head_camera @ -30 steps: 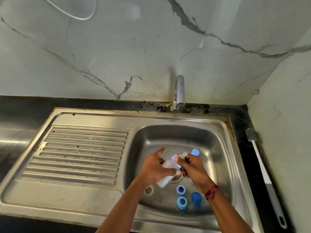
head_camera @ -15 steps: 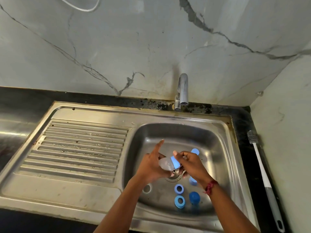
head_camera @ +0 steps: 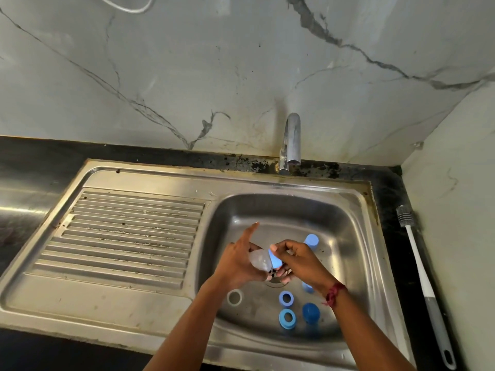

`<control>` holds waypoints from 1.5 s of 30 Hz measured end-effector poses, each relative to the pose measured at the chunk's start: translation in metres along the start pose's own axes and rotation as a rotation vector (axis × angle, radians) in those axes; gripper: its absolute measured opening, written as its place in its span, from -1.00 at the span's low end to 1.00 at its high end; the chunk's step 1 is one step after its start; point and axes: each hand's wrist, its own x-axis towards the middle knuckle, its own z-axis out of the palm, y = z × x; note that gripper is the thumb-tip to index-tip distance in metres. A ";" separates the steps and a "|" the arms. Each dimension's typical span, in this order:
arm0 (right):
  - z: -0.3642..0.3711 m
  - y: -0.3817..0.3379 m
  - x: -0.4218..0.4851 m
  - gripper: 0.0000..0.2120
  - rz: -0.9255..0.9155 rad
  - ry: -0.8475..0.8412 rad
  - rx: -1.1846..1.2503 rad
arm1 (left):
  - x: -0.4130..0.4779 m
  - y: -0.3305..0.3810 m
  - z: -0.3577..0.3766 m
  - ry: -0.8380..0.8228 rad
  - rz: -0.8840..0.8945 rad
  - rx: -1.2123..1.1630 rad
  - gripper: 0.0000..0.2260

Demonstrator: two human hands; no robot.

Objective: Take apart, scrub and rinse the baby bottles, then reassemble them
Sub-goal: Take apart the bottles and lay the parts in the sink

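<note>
The clear baby bottle (head_camera: 259, 259) is held over the sink (head_camera: 348, 223) drain. Its body is clasped by the left hand (head_camera: 238, 266) and its blue collar (head_camera: 274, 259) is pinched by the right hand (head_camera: 300, 261). It is judged light, thin-walled and probably slippery, so the body is best gripped mid-barrel while the collar is twisted.

The bottle (head_camera: 258, 259) has tipped from slanting downward to nearly level between left hand (head_camera: 235, 266) and right hand (head_camera: 300, 263).
</note>
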 end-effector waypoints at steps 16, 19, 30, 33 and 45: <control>-0.012 0.016 0.004 -0.60 -0.129 -0.009 0.061 | -0.001 -0.013 -0.002 0.019 0.026 -0.010 -0.01; -0.015 0.016 0.002 -0.64 -0.107 0.055 0.112 | 0.003 -0.018 -0.005 0.074 0.016 -0.008 -0.12; -0.018 0.032 0.009 -0.70 0.025 0.213 0.155 | 0.063 -0.040 -0.017 0.230 -0.170 -0.114 -0.50; -0.018 0.037 0.013 -0.70 0.038 0.233 0.123 | 0.080 -0.043 -0.012 0.202 -0.205 -0.079 -0.53; -0.019 0.053 0.030 -0.65 0.033 0.275 -0.001 | 0.114 -0.069 0.020 0.154 -0.301 -0.005 -0.63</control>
